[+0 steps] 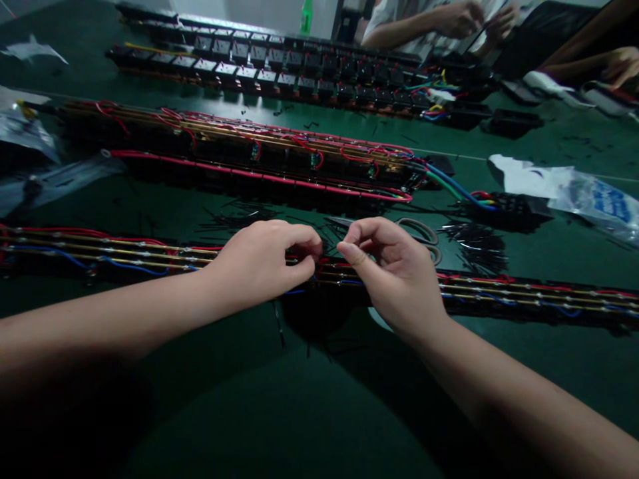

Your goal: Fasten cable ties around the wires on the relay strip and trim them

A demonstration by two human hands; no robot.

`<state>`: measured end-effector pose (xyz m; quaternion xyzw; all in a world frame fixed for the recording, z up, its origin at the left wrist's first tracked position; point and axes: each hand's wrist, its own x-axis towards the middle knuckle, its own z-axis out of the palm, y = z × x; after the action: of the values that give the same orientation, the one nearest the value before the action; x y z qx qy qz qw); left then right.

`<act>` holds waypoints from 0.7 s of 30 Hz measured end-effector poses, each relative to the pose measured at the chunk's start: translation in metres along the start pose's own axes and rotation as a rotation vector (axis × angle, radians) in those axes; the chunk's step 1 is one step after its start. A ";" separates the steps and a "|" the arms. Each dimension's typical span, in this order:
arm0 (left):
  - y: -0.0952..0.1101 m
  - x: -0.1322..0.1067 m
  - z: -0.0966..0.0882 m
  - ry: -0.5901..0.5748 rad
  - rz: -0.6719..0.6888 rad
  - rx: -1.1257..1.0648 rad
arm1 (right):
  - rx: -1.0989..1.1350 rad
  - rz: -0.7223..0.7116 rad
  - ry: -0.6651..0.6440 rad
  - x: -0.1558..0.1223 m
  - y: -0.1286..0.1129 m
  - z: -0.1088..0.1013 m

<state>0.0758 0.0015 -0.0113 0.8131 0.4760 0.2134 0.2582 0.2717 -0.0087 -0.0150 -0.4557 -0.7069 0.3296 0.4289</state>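
Note:
Across the green table lies a long black strip assembly with brass rods and red and blue wires along it. Over its middle, my left hand curls with thumb and forefinger close together at the wires. Whatever sits between those fingertips is too small or hidden to make out. My right hand pinches thumb against forefinger just to the right, a short gap from the left. Something thin may be in that pinch, but I cannot make it out. Behind my right hand lie scissors, partly covered by it.
Black cable ties lie heaped right of the scissors. Beyond is a second assembly with thick red wires, then rows of black modules. Plastic bags lie at both sides. Another person's hands work at the far side.

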 end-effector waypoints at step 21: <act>-0.002 0.012 -0.004 -0.073 -0.106 -0.323 | -0.126 -0.140 -0.092 0.002 0.003 0.001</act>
<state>0.0775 0.0137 -0.0083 0.7421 0.4679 0.2437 0.4134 0.2719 -0.0057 -0.0175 -0.4159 -0.7752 0.2742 0.3884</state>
